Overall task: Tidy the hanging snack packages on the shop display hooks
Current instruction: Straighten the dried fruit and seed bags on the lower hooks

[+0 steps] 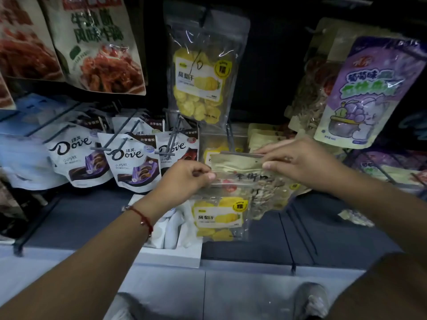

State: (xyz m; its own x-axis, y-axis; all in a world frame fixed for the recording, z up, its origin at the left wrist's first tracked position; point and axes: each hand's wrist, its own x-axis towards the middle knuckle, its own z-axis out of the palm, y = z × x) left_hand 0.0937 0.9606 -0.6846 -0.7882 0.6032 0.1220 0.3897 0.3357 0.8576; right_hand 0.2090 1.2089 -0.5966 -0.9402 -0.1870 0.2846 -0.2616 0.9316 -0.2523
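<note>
Clear plastic, crinkled: two packets are in the hands at the middle of the view. Left hand (184, 179), red cord at the wrist, pinches the top edge of the pineapple packet (220, 218), which hangs below the fingers. Right hand (300, 162) pinches the header of the beige seed packet (240, 163), thumb under, fingers over; this packet overlaps the pineapple one. Cannot tell whether either hole is on a hook.

Just beyond, beside the left hand, the Dove pouches (131, 158) hang in rows on their hooks, fairly even. Behind the right hand, more beige packets (263, 137) sit bunched.

Farther up: a second pineapple bag (201, 75) hangs straight; the purple grape pouch (360, 93) hangs tilted over a mixed-nut bag; meat snack bags (97, 45) at upper left.

Judgement: partway. Chocolate row looks done; the two held packets need rehanging, and the right side looks unsorted.
</note>
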